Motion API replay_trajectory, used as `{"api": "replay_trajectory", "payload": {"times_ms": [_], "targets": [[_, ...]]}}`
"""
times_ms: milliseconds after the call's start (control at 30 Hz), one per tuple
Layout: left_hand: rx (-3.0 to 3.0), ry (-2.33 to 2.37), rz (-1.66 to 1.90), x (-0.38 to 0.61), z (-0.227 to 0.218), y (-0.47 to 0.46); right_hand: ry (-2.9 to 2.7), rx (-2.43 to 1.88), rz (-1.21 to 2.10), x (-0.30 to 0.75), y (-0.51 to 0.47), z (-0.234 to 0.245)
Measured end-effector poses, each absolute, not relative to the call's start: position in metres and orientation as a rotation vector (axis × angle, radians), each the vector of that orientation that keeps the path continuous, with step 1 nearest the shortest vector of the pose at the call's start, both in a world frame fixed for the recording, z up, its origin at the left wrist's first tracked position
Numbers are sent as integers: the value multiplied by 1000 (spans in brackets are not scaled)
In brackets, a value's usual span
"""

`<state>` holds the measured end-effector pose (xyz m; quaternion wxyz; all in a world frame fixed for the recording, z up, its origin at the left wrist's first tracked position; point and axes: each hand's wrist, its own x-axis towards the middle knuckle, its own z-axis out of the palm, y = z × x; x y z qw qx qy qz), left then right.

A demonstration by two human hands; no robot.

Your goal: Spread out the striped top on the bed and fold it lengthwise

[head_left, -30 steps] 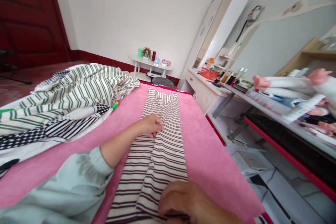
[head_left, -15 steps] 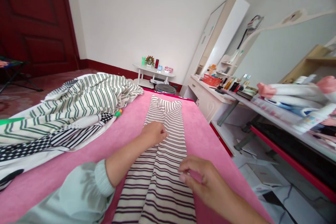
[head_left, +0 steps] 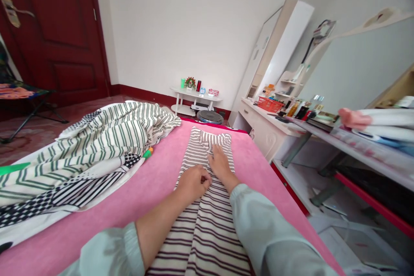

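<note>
Striped trousers (head_left: 210, 233), white with dark lines, lie lengthwise on a pink bed cover (head_left: 161, 159). Their gathered waist is at the far end, and a crease runs down the middle. My left hand (head_left: 194, 182) rests on the upper part of the trousers, its fingers curled closed; whether cloth is pinched inside is hidden. Just beyond it, on the right, my right hand (head_left: 220, 163) lies on the cloth below the waist with fingers stretched out flat. Both forearms, in pale green sleeves, reach over the lower trousers.
A rumpled striped and checked cloth (head_left: 106, 138) is heaped on the bed's left side. Beyond the bed stand a small white table (head_left: 197, 94) and a round dark-topped object (head_left: 210, 116). On the right, a dressing table (head_left: 265, 127) and a cluttered shelf (head_left: 349, 151) flank the bed.
My right hand has moved from the trousers' right edge, up and forward, to lie flat near the waist. My left hand stays curled on the cloth. The view has shifted slightly.
</note>
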<state>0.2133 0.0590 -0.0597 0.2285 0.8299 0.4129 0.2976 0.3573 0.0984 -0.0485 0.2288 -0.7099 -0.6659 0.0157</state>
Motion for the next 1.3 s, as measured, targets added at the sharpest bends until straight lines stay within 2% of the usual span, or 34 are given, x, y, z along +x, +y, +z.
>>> {"api": "replay_trajectory", "payload": {"times_ms": [200, 433, 633, 733, 833, 1000, 1300], "targets": [[2089, 1118, 984, 215, -66, 69, -2104, -1776, -105, 351, 105, -54], [1930, 1065, 1076, 214, -71, 72, -2207, -1717, 37, 353, 107, -56], [1921, 1118, 1304, 210, -63, 71, -2198, -1717, 58, 354, 104, -58], [2104, 1016, 1258, 212, -52, 85, -2194, -1694, 40, 354, 103, -60], [2288, 929, 1064, 220, -45, 111, -2188, -1681, 24, 353, 103, -61], [2278, 1164, 801, 231, -54, 153, -2068, -1645, 152, 355, 105, -58], [2371, 1242, 901, 230, -68, 161, -1729, -1520, 334, 385, 142, -64]]}}
